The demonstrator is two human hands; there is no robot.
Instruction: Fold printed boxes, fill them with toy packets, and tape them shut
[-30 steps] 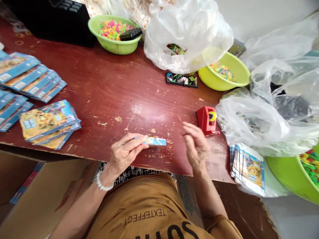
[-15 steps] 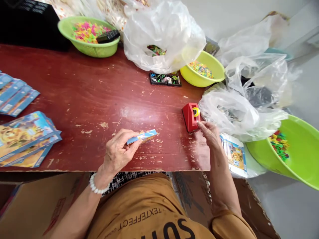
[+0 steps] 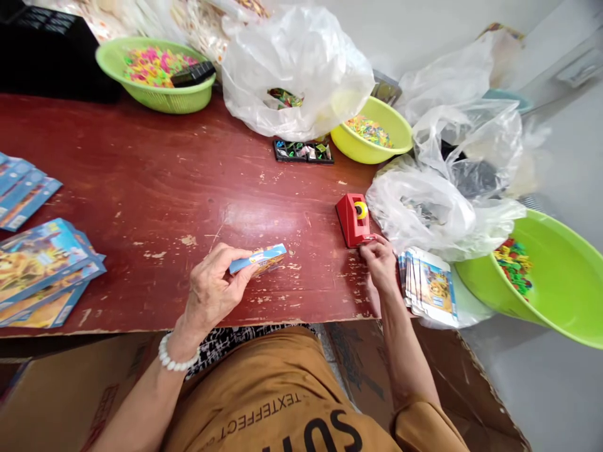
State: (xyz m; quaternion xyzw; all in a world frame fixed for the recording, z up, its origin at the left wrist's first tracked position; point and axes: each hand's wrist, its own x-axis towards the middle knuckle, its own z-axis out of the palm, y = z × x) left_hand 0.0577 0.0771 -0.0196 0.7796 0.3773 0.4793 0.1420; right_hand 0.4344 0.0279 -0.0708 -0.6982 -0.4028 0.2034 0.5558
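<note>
My left hand (image 3: 214,285) is closed around one end of a small blue printed box (image 3: 259,258), holding it on edge just above the table. The box's narrow side faces up, and its far end points right. At the front of a red tape dispenser (image 3: 351,220) with a yellow core, my right hand (image 3: 380,260) has thumb and fingers pinched together. They are at the cutter end, on the tape's loose end; the clear strip itself barely shows.
Printed boxes (image 3: 42,263) lie stacked at left. Flat cartons (image 3: 436,289) lie right of my right hand. Green basins (image 3: 560,270) of small coloured pieces, plastic bags (image 3: 296,69) and a black sorting tray (image 3: 304,152) stand along the back and right. The table's front edge (image 3: 141,331) is near my body.
My right hand has moved slightly down along the dispenser's front, from beside the tape roll to below the cutter. The left hand still holds the box. The whole view has shifted a little.
</note>
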